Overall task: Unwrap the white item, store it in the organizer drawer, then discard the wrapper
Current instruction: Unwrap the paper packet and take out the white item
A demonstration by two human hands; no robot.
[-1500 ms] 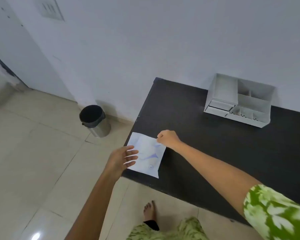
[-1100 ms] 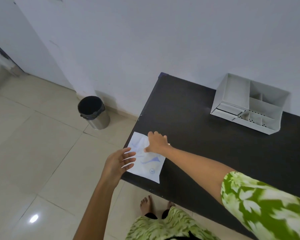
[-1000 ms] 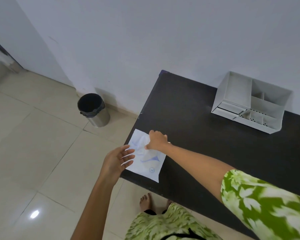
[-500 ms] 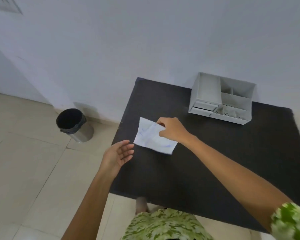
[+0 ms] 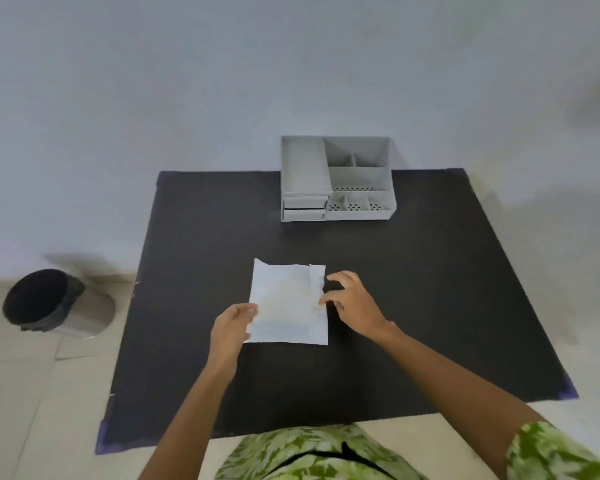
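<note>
Head view, looking down on a black table [image 5: 413, 306] set against a pale wall [image 5: 222, 81]. White packet [image 5: 288, 303] lying flat near the middle of the table, still wrapped, with a narrow flap folded along its right edge. Left hand [image 5: 231, 329] at the packet's near-left corner, thumb and fingers pinching the edge there. Right hand [image 5: 352, 304] just beside the packet's right edge, fingers spread and curled, fingertips [image 5: 323, 301] touching or nearly touching the flap; holding nothing firmly as far as can be seen, though actual contact hard to judge through the blur.

Grey organizer [image 5: 336, 178] at the far edge of the table against the wall, well apart from the packet. Tall open bin on its left side, two small shut drawers [image 5: 305, 207] stacked below that bin on the near face, divided open trays with dotted floors to the right.

Round bin [image 5: 54, 303] with a dark liner standing on the tiled floor [image 5: 18, 393], left of the table and near the wall. Green-and-white patterned clothing [image 5: 309, 452] at the near edge, with a matching sleeve [image 5: 555, 452] on the right arm. Purple tape at the table's corners.
</note>
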